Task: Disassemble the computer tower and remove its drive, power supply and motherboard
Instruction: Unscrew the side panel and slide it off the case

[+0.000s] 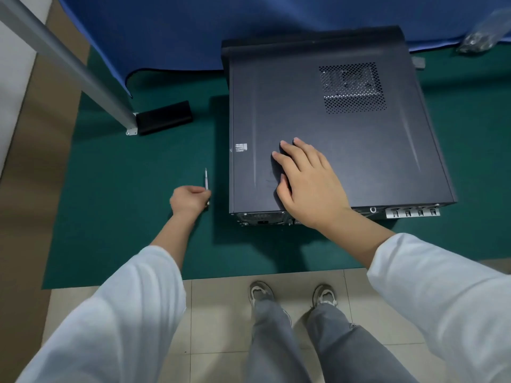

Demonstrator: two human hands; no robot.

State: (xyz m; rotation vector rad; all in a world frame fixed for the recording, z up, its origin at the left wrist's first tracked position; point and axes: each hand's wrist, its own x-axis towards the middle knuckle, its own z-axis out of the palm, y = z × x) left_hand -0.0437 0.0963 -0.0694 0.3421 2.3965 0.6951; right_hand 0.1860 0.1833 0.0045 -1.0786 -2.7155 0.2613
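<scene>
Right hand (304, 183) lies flat, fingers straight, on the near side panel of the computer tower (331, 128), whose length runs away ahead, while left hand (189, 200), just beside it, grips a screwdriver (206, 179).

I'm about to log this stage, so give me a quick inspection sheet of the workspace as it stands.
Surface: green mat over tiled floor.
Job's things: computer tower lying on its side, side panel on, rear ports toward the person.
Clutter: black box beside a metal post; plastic bag at far right.
Grippers: left hand grips a screwdriver; right hand rests flat on the panel.
Cables: nothing seen.
Surroundings: blue cloth behind the tower.
</scene>
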